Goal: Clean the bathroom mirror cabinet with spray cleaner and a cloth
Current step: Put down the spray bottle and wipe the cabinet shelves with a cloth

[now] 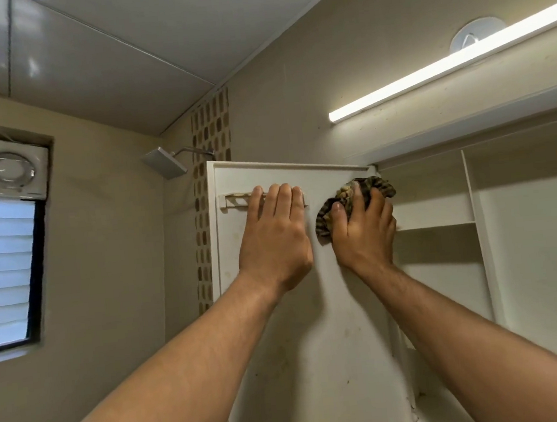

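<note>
Cloth (pixel 354 196) gripped by curled right hand (pixel 363 236) fingers against cabinet door (pixel 315 326); left hand (pixel 275 241) fingers straight, flat on door.

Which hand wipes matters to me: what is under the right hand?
The right hand grips a bunched striped cloth against the open cabinet door; the surface beneath is hidden.

Cabinet shelves (pixel 435 226) stand open rightward; a rail (pixel 235 201) crosses the door (pixel 315 326).
</note>
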Demonstrator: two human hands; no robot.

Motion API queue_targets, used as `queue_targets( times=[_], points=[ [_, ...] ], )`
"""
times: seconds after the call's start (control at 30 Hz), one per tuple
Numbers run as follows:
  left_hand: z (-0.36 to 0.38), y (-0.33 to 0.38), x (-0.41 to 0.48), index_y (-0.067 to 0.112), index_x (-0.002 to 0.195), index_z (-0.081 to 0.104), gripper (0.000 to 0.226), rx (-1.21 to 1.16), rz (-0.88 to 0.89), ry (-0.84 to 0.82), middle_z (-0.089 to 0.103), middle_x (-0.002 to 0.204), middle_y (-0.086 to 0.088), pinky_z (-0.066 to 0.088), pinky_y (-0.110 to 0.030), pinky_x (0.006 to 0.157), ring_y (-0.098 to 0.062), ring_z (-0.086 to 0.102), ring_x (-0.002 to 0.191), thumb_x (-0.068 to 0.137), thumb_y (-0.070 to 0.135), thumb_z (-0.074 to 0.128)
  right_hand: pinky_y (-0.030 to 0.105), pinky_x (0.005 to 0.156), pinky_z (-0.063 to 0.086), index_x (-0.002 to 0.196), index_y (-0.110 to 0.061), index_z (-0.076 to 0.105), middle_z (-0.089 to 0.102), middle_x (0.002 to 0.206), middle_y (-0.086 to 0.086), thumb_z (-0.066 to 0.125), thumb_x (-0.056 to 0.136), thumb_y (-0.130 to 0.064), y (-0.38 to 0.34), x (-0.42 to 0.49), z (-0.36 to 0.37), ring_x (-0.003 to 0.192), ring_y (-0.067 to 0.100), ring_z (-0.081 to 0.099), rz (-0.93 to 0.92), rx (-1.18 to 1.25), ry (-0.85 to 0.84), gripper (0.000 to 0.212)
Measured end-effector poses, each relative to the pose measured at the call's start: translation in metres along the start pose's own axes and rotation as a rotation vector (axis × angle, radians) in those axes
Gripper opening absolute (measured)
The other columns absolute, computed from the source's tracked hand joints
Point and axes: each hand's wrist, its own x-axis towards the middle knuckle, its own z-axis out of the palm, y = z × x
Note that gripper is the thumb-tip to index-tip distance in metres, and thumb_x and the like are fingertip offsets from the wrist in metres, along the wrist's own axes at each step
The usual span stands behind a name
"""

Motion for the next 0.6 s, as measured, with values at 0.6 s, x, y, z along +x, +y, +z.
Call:
queue_targets(
  times=[0.6],
  points=[
    [-0.008,-0.077,-0.066,0.001,0.162,0.007,0.076,0.028,-0.407,0.08,0.0,0.171,-0.018,0.002,-0.052,0.128,-0.031,-0.006,0.159,0.101,0.039,0.034,0.038,0.083,0.048,0.107,-0.019,0.068,0.065,0.111,-0.002,0.035,0.104,-0.048,-0.152,-0.001,-0.018,0.098,0.02,0.057,-0.781,0.169,-0.162,0.044]
  ],
)
